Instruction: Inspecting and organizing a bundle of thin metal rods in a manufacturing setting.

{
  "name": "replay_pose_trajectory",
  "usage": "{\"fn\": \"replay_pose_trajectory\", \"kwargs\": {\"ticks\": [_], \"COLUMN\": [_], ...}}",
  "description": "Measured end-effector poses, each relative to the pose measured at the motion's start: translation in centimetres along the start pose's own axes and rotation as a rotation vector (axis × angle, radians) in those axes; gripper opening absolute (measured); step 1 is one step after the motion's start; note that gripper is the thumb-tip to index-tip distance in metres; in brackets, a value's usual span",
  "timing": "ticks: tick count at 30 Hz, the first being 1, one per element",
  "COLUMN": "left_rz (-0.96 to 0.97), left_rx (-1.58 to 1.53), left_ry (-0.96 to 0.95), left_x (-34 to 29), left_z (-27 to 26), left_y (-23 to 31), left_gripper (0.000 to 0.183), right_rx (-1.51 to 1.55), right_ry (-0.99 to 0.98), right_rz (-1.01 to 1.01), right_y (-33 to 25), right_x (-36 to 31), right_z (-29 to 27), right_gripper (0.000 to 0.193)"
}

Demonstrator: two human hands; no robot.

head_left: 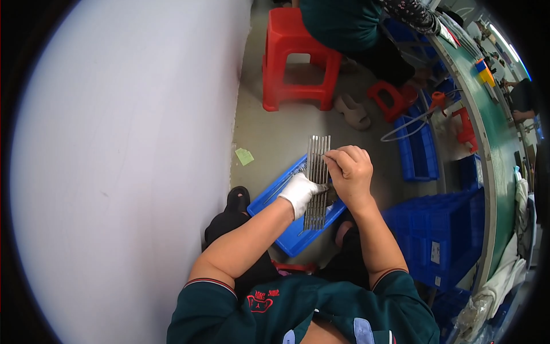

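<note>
A row of thin silvery metal rods [317,172], several side by side, stands lengthwise over a blue plastic bin [294,243]. My left hand [299,194], in a white glove with dark, soiled fingertips, is closed around the rods at their middle. Bare and pinched, my right hand [351,172] has its thumb and forefinger at the right edge of the row, near the far ends, on the outermost rod. More thin rods lie in the bin, partly hidden behind my left hand and the held row.
A white wall [132,160] runs along the left. Ahead stands a red stool [286,51] by a seated person, with a beige slipper [352,112] on the floor. Blue crates [438,229] sit at right under a green-topped bench [504,172]. A yellow-green paper [244,156] lies near the wall.
</note>
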State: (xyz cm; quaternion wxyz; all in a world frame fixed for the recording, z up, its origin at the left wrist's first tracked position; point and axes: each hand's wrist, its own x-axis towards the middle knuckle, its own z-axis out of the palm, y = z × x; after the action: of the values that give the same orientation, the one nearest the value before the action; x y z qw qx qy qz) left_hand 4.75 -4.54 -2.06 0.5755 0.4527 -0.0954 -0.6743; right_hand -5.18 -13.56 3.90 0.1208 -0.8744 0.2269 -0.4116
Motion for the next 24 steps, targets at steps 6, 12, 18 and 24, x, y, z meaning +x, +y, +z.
{"fn": "replay_pose_trajectory", "kwargs": {"ticks": [6,12,18,24], "left_rz": [-0.027,-0.028,-0.036,-0.040], "left_rx": [-0.054,-0.008,-0.012,-0.030], "left_ry": [-0.040,-0.041,-0.051,-0.002], "left_x": [-0.05,-0.55,-0.46,-0.16], "left_z": [-0.26,0.01,-0.15,-0.36], "left_y": [0.07,0.71,0.61,0.27], "left_gripper": [0.022,0.023,0.024,0.025], "right_rx": [0.045,0.097,0.093,-0.013], "right_ry": [0.004,0.027,0.017,-0.003], "right_rz": [0.052,0.065,0.065,-0.029], "right_y": [0.47,0.46,0.56,-0.16], "right_x": [-0.24,-0.32,-0.26,0.14], "right_z": [0.12,0.25,0.28,-0.19], "right_gripper": [0.009,0.008,0.009,0.009]}}
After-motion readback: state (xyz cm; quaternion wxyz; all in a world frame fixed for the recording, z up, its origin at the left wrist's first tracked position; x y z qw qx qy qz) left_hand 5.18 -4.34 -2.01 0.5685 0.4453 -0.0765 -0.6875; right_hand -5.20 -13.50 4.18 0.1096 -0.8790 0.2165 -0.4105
